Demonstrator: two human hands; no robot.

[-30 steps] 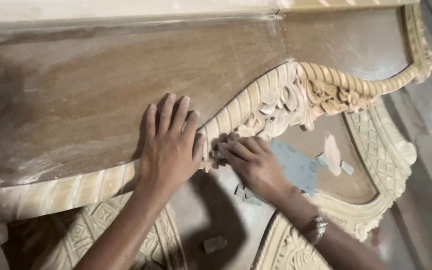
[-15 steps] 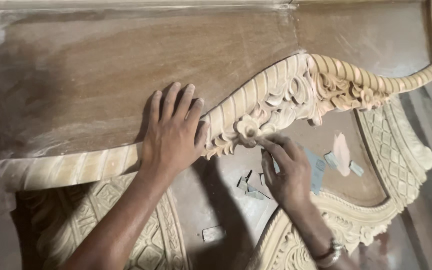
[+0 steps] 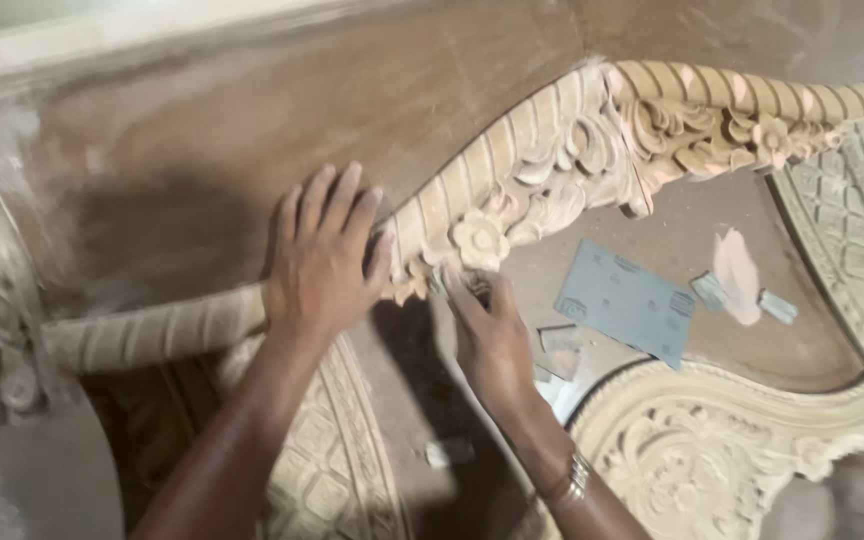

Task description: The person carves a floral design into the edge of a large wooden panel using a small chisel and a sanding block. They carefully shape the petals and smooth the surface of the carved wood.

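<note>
My left hand [image 3: 322,260] lies flat with fingers spread on the pale ribbed moulding [image 3: 152,335], where it meets the smooth brown panel [image 3: 202,130]. My right hand [image 3: 492,340] reaches up from below. Its fingertips press against the underside of the carved leaf work beside a small carved flower [image 3: 479,240]. Something small and dark shows at those fingertips, too blurred to name. A metal bracelet [image 3: 572,480] sits on the right wrist. The ribbed moulding runs up and right into dense carved scrolls [image 3: 652,130].
A blue-grey sandpaper sheet [image 3: 627,300] lies on the lower brown board, with torn scraps [image 3: 737,270] and small pieces [image 3: 557,340] around it. Pale carved lattice frames stand at right [image 3: 852,230], below right [image 3: 712,450] and below my left arm [image 3: 322,450].
The view has shifted left and closer. My right hand slid down from the carved edge to its underside beside the flower. My left hand has stayed flat on the moulding.
</note>
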